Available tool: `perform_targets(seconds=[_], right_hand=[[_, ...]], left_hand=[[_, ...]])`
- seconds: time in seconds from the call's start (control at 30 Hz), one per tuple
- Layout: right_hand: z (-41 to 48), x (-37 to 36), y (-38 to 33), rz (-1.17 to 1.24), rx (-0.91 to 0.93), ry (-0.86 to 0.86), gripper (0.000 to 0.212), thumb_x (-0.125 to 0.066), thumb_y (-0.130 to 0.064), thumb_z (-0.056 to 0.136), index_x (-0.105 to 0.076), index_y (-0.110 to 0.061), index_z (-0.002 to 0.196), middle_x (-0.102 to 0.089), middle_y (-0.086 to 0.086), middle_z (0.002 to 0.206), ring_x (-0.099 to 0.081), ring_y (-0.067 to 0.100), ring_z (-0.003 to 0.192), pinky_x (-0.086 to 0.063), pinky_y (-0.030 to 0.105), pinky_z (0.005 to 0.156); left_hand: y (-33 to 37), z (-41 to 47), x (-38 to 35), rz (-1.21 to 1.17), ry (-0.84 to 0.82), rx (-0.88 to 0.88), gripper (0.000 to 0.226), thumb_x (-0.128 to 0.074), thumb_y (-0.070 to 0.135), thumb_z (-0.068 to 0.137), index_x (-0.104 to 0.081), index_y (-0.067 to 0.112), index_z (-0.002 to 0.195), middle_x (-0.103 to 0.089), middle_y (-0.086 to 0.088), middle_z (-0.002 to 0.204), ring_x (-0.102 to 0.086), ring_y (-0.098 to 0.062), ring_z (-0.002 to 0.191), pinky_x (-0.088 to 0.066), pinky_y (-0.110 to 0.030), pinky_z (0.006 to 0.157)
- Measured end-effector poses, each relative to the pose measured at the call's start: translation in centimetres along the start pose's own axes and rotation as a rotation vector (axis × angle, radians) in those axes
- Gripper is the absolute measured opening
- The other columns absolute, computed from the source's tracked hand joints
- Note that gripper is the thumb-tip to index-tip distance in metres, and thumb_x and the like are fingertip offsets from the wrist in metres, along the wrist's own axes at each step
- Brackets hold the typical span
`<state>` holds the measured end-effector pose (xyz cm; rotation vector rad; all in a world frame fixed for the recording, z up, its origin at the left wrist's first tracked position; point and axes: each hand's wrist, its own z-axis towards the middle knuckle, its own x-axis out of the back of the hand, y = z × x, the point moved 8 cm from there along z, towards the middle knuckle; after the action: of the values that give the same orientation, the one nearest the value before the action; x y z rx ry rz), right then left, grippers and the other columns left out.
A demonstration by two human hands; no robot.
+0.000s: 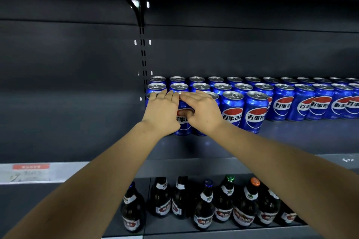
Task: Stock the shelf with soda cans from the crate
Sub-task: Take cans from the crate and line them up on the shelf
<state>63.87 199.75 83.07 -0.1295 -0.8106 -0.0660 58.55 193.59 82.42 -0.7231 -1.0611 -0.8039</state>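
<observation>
Blue soda cans (pixel 254 114) with a red, white and blue logo stand in three rows on the dark shelf (pixel 291 137), starting at the slotted upright. My left hand (pixel 163 110) lies with straight fingers over the leftmost front can, which it mostly hides. My right hand (pixel 202 110) lies beside it, fingers stretched across the can tops. Between the two hands shows one front can (pixel 182 124), and my right thumb touches its face. The crate is out of view.
Left of the slotted upright (pixel 143 54) the same shelf level is bare and dark. Below, dark glass bottles (pixel 223 203) stand in rows. A price rail with a red tag (pixel 31 167) runs along the front edge at left.
</observation>
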Motion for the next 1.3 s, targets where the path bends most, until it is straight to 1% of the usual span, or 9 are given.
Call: perform_targets(seconds=[0.13,0.23,0.37,0.5,0.6,0.73,0.93,1.13,1.3], right_hand=[[0.1,0.3,-0.1,0.015,0.002,-0.017,0.042,-0.067,-0.01,0.07,-0.068,0.001,0.11,-0.07,0.015,0.109,-0.066,0.032,0.103,-0.041,0.042,0.098],[0.2,0.1,0.2,0.042,-0.058,-0.087,0.047,-0.069,-0.007,0.079,-0.061,-0.004,0.125,-0.061,0.012,0.127,-0.056,0.026,0.122,-0.027,0.035,0.111],[-0.1,0.3,-0.2,0.036,-0.058,-0.111,0.05,-0.065,-0.005,0.08,-0.057,-0.005,0.129,-0.057,0.012,0.133,-0.052,0.024,0.126,-0.016,0.029,0.113],[0.2,0.2,-0.5,-0.073,-0.061,-0.275,0.057,-0.055,-0.013,0.088,-0.04,-0.015,0.143,-0.043,0.001,0.147,-0.035,0.014,0.137,0.002,0.025,0.115],[-0.1,0.3,-0.6,-0.105,-0.07,-0.331,0.059,-0.054,-0.018,0.091,-0.034,-0.014,0.146,-0.039,0.002,0.149,-0.032,0.015,0.138,0.005,0.028,0.115],[0.3,0.3,-0.4,-0.092,-0.075,-0.325,0.059,-0.053,-0.01,0.089,-0.035,-0.012,0.145,-0.036,0.003,0.151,-0.029,0.015,0.14,0.0,0.027,0.115],[0.3,0.1,0.0,-0.042,-0.091,-0.33,0.054,-0.058,-0.009,0.086,-0.046,-0.009,0.139,-0.047,0.007,0.144,-0.043,0.025,0.131,-0.027,0.031,0.111],[0.4,0.0,0.4,-0.026,-0.058,-0.222,0.05,-0.064,-0.017,0.087,-0.051,-0.01,0.135,-0.053,0.007,0.139,-0.049,0.024,0.127,-0.034,0.03,0.107],[0.7,-0.2,0.8,-0.082,-0.058,-0.27,0.046,-0.059,-0.026,0.093,-0.048,-0.021,0.137,-0.055,-0.003,0.135,-0.053,0.021,0.119,-0.04,0.027,0.089]], left_hand=[[0.1,-0.1,0.3,0.0,-0.01,-0.001,0.071,-0.054,0.023,0.085,-0.022,0.007,0.147,-0.026,-0.009,0.154,-0.018,-0.025,0.144,-0.017,-0.039,0.115],[0.1,-0.3,0.5,0.001,-0.013,-0.011,0.07,-0.052,0.024,0.086,-0.023,0.007,0.146,-0.025,-0.009,0.155,-0.018,-0.025,0.144,-0.017,-0.039,0.115],[0.0,-0.2,0.0,-0.001,-0.014,0.014,0.071,-0.051,0.026,0.086,-0.021,0.009,0.148,-0.023,-0.008,0.155,-0.016,-0.023,0.145,-0.012,-0.039,0.116],[0.1,0.1,0.6,0.062,-0.054,0.022,0.07,-0.049,0.032,0.088,-0.022,0.008,0.148,-0.026,-0.005,0.155,-0.011,-0.021,0.146,-0.002,-0.053,0.114],[0.5,0.0,0.6,0.019,-0.072,0.061,0.063,-0.05,0.034,0.088,-0.032,0.009,0.142,-0.039,-0.005,0.147,-0.021,-0.022,0.143,-0.01,-0.05,0.115],[0.4,0.6,0.9,-0.012,-0.07,0.058,0.063,-0.054,0.03,0.083,-0.036,0.012,0.141,-0.05,-0.005,0.138,-0.035,-0.023,0.135,-0.027,-0.037,0.11],[0.7,0.6,0.5,-0.035,-0.102,0.077,0.063,-0.055,0.029,0.084,-0.035,0.008,0.139,-0.052,-0.01,0.135,-0.032,-0.027,0.136,-0.024,-0.041,0.111],[0.6,0.2,0.2,-0.021,-0.035,0.076,0.068,-0.056,0.025,0.084,-0.029,0.007,0.143,-0.045,-0.011,0.141,-0.024,-0.027,0.141,-0.019,-0.043,0.111],[0.1,0.6,-0.2,0.013,-0.089,0.07,0.065,-0.055,0.017,0.081,-0.032,0.005,0.141,-0.05,-0.013,0.135,-0.027,-0.027,0.139,-0.025,-0.044,0.109]])
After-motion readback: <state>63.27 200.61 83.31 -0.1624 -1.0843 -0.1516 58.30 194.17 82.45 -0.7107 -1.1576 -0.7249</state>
